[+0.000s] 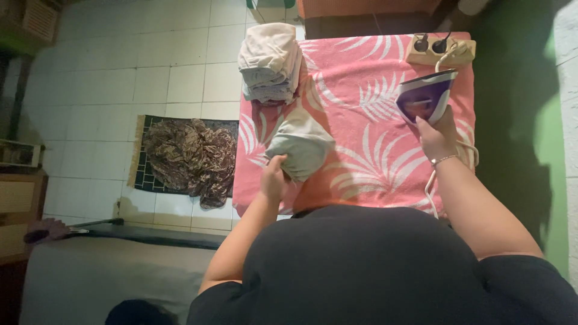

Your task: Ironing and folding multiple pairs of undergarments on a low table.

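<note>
The left hand point(274, 177) grips the near corner of a small pale grey-green garment point(300, 146), its fingers clenched on the cloth. This garment lies on the left part of the pink cover with white leaf pattern point(367, 120) that is spread over the desk. The right hand point(438, 137) holds a purple and white iron point(423, 96) at the far right of the cover, with fingers wrapped on its handle; the iron seems lifted or tipped, not flat on the cloth.

In my judgement the step in hand is the folding or flattening of the small garment. To do it well, the left hand should pull the cloth smooth and flat before the iron comes near, and should keep out of the way of the hot plate. The white cord point(466, 150) runs just beside the right wrist, so it needs care not to drag over the garment.

By count: one iron, one garment in the hand, and one pile of folded pale clothes point(270, 63) at the far left corner of the cover; how many pieces are in it I cannot tell. One beige power strip point(441, 50) with two plugs sits at the far right edge. On the tiled floor at the left lies one brown patterned cloth point(189, 157) on one dark mat point(141, 174).
</note>
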